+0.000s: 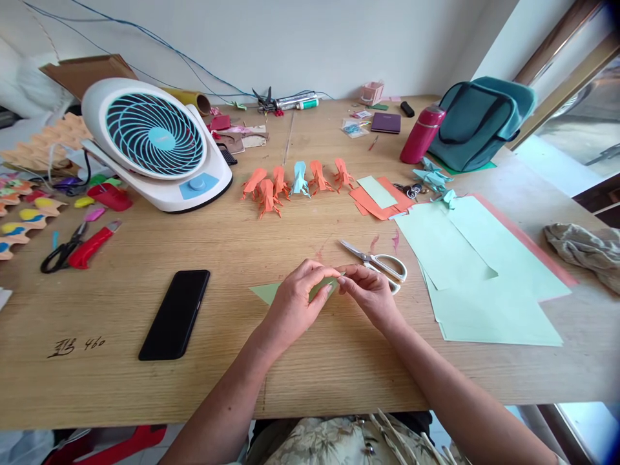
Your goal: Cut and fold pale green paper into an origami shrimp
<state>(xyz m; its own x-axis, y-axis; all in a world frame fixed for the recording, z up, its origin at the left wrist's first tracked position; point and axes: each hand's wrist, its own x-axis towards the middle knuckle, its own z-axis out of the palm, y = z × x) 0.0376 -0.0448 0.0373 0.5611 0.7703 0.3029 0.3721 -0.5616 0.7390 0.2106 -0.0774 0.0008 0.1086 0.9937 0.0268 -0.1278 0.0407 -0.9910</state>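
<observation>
Wood-grained tabletop (232, 387) runs, I see, to the far white wall (314, 48); left hand (296, 298) and right hand (372, 296) meet, fingers pinched on green paper (264, 292).

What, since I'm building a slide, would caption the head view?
Left hand and right hand handling light-green paper beside white-handled metal scissors.

The only view, worn on the head, looked forward and down from the near side of the surface (300, 239), wide enough to reach the far wall (339, 45); the left grip (301, 296) and right grip (372, 296) sat close, just below centre.
</observation>
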